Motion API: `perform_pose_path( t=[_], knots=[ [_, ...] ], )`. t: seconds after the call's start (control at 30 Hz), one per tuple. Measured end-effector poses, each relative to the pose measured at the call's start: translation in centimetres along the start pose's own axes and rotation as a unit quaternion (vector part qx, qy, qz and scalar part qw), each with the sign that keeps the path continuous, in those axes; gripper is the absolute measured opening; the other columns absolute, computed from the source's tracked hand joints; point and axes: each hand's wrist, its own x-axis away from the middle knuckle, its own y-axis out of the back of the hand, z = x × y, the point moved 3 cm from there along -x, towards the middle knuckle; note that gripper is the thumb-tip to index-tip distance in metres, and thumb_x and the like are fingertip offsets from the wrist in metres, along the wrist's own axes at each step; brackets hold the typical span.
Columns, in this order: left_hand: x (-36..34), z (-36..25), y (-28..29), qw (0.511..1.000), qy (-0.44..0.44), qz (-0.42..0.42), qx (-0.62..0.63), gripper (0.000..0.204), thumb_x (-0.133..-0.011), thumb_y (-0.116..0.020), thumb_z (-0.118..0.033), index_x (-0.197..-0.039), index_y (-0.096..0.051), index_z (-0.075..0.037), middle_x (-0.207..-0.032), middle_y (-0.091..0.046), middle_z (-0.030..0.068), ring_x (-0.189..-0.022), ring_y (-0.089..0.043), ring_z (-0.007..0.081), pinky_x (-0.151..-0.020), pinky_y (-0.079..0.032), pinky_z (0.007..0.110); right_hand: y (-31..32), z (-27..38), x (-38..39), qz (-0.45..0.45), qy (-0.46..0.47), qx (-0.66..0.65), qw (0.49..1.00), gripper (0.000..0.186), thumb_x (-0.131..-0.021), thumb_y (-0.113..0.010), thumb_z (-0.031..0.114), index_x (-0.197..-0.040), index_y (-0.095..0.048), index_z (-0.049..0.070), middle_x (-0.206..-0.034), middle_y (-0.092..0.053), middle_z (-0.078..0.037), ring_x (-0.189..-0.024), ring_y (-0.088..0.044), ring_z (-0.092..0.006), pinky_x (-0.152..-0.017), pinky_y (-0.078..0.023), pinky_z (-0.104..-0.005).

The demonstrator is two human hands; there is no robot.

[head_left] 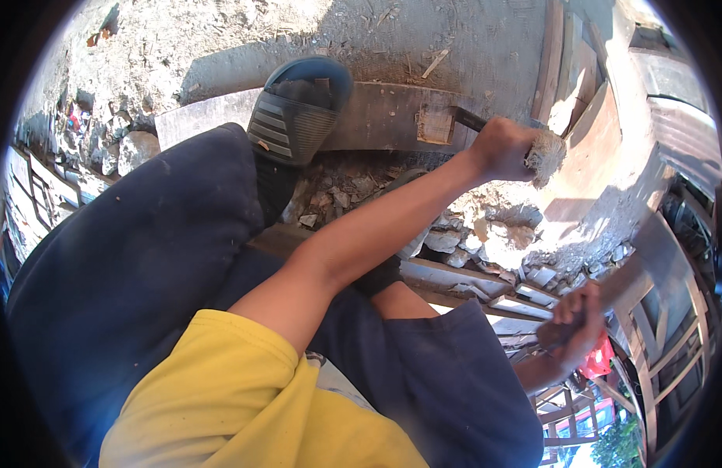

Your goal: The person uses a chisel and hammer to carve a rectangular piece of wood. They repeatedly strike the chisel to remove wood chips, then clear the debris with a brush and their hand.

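My left hand [505, 150] is closed around a chisel [468, 118] whose handle end is frayed into a fibrous brush. The dark blade slants down to the right edge of a shallow squarish cut [436, 125] in a wooden plank [384, 117]. Over the plank's left part rests my foot in a dark slide sandal [298, 117] with grey stripes. Out to the right, my right hand [575, 324] grips the handle of a broad, flat tool [649, 261]. That tool is smeared by motion, so its exact kind is unclear. It is apart from the chisel.
Wood chips and broken stones [486, 234] lie below the plank. Long boards [567, 70] stand at the upper right. Wooden slat frames [681, 335] and a red plastic bag [599, 359] are at the far right, close to my right arm. Rubble [138, 148] lies at the left.
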Motion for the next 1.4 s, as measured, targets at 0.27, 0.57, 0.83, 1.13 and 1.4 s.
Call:
perform_pose_path(
  t=[0.27,0.57,0.83,1.13,1.4],
  knots=[
    [-0.7,-0.1,0.1,0.999,0.025,-0.023,-0.01,0.029,-0.057,-0.072,-0.023,-0.083,-0.066,-0.012,-0.062,-0.062,0.0088,-0.055,-0.062,0.0234,-0.051,-0.05,0.034,-1.0,9.4,0.9,0.152,0.276,-0.172,0.933,0.01,-0.089,-0.048,0.013,-0.085,-0.042,0.006,-0.062,-0.032,0.0,-0.052,-0.032,-0.0081,-0.049,-0.032,-0.0228],
    [-0.3,-0.2,0.7,0.999,0.043,-0.007,-0.018,0.031,-0.055,-0.072,-0.02,-0.085,-0.066,-0.013,-0.062,-0.062,0.0085,-0.056,-0.063,0.0234,-0.051,-0.05,0.034,-6.6,-0.9,0.3,0.058,-0.056,0.05,0.995,0.019,-0.084,-0.056,0.015,-0.092,-0.046,0.0,-0.062,-0.041,-0.002,-0.047,-0.041,-0.0093,-0.042,-0.037,-0.0233],
    [-0.5,0.5,-0.7,0.999,0.025,-0.024,-0.033,0.027,-0.057,-0.071,-0.022,-0.08,-0.065,-0.01,-0.059,-0.06,0.0097,-0.054,-0.062,0.0244,-0.05,-0.049,0.035,6.0,15.3,2.9,0.104,0.279,-0.17,0.939,0.017,-0.085,-0.05,0.01,-0.07,-0.042,0.006,-0.061,-0.034,-0.001,-0.053,-0.038,-0.011,-0.049,-0.039,-0.0251],
    [-0.1,1.7,-0.3,0.999,0.023,-0.029,-0.015,0.024,-0.055,-0.071,-0.018,-0.075,-0.064,-0.008,-0.058,-0.06,0.011,-0.054,-0.061,0.0262,-0.051,-0.05,0.034,-6.5,-2.6,-0.6,0.059,-0.119,0.0,0.991,0.015,-0.084,-0.056,0.013,-0.091,-0.046,0.002,-0.06,-0.04,-0.001,-0.046,-0.041,-0.0089,-0.042,-0.037,-0.0244],
    [-0.6,0.7,-1.0,0.999,0.032,-0.01,-0.038,0.025,-0.058,-0.072,-0.023,-0.074,-0.062,-0.007,-0.058,-0.059,0.0126,-0.053,-0.061,0.027,-0.05,-0.05,0.035,5.1,14.3,4.1,0.0,0.286,-0.054,0.957,0.018,-0.089,-0.053,0.019,-0.084,-0.042,0.006,-0.064,-0.033,0.0,-0.054,-0.036,-0.0088,-0.05,-0.037,-0.0213]
  ],
)
